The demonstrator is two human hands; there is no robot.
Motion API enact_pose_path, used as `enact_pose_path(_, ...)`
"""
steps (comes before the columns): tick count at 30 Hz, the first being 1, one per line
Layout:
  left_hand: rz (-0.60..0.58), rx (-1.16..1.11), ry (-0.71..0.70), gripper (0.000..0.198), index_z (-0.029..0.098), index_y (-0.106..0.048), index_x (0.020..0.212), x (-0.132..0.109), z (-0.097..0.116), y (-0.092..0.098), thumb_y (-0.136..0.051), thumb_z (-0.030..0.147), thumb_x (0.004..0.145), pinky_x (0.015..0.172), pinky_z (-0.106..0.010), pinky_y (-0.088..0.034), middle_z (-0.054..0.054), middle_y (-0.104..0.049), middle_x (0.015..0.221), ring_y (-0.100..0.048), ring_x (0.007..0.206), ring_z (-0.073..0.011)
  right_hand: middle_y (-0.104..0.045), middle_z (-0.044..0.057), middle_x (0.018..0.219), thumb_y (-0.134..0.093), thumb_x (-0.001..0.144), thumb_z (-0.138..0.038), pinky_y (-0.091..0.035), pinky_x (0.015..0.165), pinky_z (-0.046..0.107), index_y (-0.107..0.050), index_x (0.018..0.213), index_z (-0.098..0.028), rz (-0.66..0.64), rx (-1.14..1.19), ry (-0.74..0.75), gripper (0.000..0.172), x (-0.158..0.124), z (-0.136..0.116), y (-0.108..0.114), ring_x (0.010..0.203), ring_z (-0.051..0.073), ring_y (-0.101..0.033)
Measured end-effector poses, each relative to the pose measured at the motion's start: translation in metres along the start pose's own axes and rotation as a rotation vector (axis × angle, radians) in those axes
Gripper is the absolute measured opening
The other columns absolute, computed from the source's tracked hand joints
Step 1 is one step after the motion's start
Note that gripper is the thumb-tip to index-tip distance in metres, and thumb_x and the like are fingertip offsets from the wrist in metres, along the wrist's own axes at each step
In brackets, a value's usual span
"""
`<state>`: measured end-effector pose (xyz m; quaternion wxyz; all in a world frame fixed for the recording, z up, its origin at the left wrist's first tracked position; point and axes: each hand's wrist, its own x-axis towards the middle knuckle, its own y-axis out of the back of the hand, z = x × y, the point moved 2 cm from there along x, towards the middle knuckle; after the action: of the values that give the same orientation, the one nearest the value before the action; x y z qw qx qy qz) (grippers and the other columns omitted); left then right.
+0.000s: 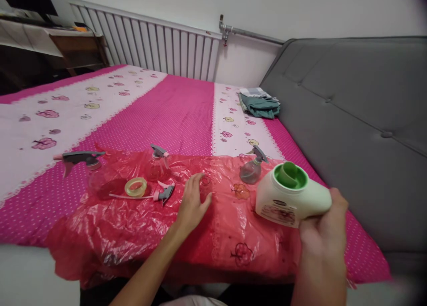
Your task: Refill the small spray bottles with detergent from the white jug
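Observation:
My right hand (pixel 322 226) is wrapped round the handle of a pale green detergent jug (pixel 267 203), held tilted above the red plastic. The jug's mouth is uncapped and shows a green pouring spout (pixel 289 176). My left hand (pixel 192 199) curls round a clear, open-topped bottle (pixel 206 188), thumb in front and fingers at the back; much of the bottle blends into the red below. Left of it lies a loose grey and pink spray head (pixel 164 193) with its thin tube. A yellowish tape roll (pixel 135 187) sits by the tube.
Three spray bottles with heads on stand around: a large one (pixel 96 181) at left, a small one (pixel 156 166) behind, and one with greyish liquid (pixel 251 171) near the jug. Red plastic sheeting (pixel 140 235) covers the bed edge. Folded clothes (pixel 260 105) lie by the grey headboard (pixel 353 101).

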<state>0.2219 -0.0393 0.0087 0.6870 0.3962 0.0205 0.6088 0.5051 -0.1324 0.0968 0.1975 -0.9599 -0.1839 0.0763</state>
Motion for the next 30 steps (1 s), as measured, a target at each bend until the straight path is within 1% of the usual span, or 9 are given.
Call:
enact_pose_path(3,-0.022,-0.018,-0.033,0.050,0.022,-0.041,0.144,-0.002,0.014,0.000,-0.059,0.021,0.097,0.119,-0.052,-0.044,-0.013,-0.055,0.141,-0.053,0.135,-0.0290,-0.065,0.003,0.110,-0.077,0.077,-0.041,-0.060,0.070,0.018,-0.059,0.105,-0.020,0.066,0.049,-0.071,0.039,-0.009,0.007,-0.003,0.090,0.013,-0.066)
enact_pose_path(7,-0.046,-0.042,-0.049,0.051,0.023,-0.041,0.144,-0.007,0.022,-0.007,-0.059,0.020,0.097,0.120,-0.052,-0.044,-0.013,-0.054,0.143,-0.052,0.137,-0.0288,-0.067,0.002,0.107,-0.080,0.074,-0.039,-0.061,0.072,0.019,-0.061,0.107,-0.017,0.103,0.023,-0.075,0.044,-0.023,0.013,-0.003,0.091,0.013,-0.067)
enact_pose_path(9,-0.061,-0.056,-0.042,0.051,0.024,-0.041,0.145,-0.012,0.020,-0.012,-0.059,0.020,0.097,0.120,-0.053,-0.044,-0.013,-0.055,0.143,-0.052,0.137,-0.0291,-0.067,0.002,0.105,-0.082,0.072,-0.041,-0.061,0.074,0.018,-0.062,0.106,-0.015,0.104,-0.005,-0.044,0.046,-0.030,0.015,-0.001,0.091,0.013,-0.067)
enact_pose_path(11,-0.083,-0.066,-0.026,0.052,0.024,-0.041,0.145,-0.018,0.016,-0.017,-0.060,0.021,0.097,0.120,-0.054,-0.044,-0.013,-0.055,0.142,-0.053,0.136,-0.0298,-0.068,0.005,0.106,-0.084,0.070,-0.045,-0.061,0.076,0.019,-0.065,0.105,-0.013,0.101,-0.052,0.001,0.052,-0.036,0.018,0.000,0.092,0.014,-0.068)
enact_pose_path(16,-0.134,-0.102,0.034,0.053,0.024,-0.040,0.145,-0.030,0.006,-0.023,-0.060,0.023,0.097,0.119,-0.058,-0.044,-0.014,-0.054,0.143,-0.053,0.138,-0.0315,-0.068,0.012,0.118,-0.089,0.062,-0.053,-0.063,0.080,0.025,-0.067,0.112,-0.008,0.097,-0.134,0.054,0.071,-0.047,0.026,-0.003,0.101,0.020,-0.069)
enact_pose_path(19,-0.162,-0.113,0.046,0.053,0.025,-0.039,0.146,-0.031,0.005,-0.023,-0.059,0.023,0.097,0.120,-0.059,-0.043,-0.014,-0.053,0.144,-0.052,0.138,-0.0317,-0.067,0.012,0.120,-0.089,0.058,-0.052,-0.064,0.078,0.026,-0.066,0.113,-0.009,0.154,-0.152,0.061,0.073,-0.050,0.032,-0.006,0.102,0.021,-0.070)
enact_pose_path(25,-0.187,-0.107,0.038,0.054,0.024,-0.041,0.146,-0.029,0.007,-0.024,-0.059,0.023,0.096,0.120,-0.060,-0.044,-0.014,-0.054,0.144,-0.053,0.137,-0.0329,-0.068,0.012,0.116,-0.090,0.054,-0.050,-0.063,0.073,0.020,-0.064,0.107,-0.009,0.195,-0.165,0.099,0.072,-0.053,0.043,-0.011,0.096,0.018,-0.070)
enact_pose_path(27,-0.183,-0.104,0.031,0.054,0.024,-0.041,0.146,-0.030,0.007,-0.025,-0.060,0.022,0.095,0.119,-0.059,-0.045,-0.014,-0.055,0.143,-0.054,0.136,-0.0326,-0.068,0.014,0.118,-0.088,0.057,-0.049,-0.064,0.078,0.024,-0.065,0.109,-0.009,0.171,-0.184,0.129,0.070,-0.055,0.046,-0.013,0.097,0.019,-0.070)
enact_pose_path(30,-0.179,-0.087,0.020,0.054,0.023,-0.041,0.146,-0.030,0.007,-0.025,-0.060,0.022,0.095,0.119,-0.059,-0.046,-0.015,-0.056,0.142,-0.055,0.135,-0.0319,-0.067,0.016,0.121,-0.086,0.061,-0.048,-0.064,0.090,0.032,-0.065,0.114,-0.009,0.146,-0.206,0.181,0.070,-0.057,0.049,-0.015,0.102,0.022,-0.071)
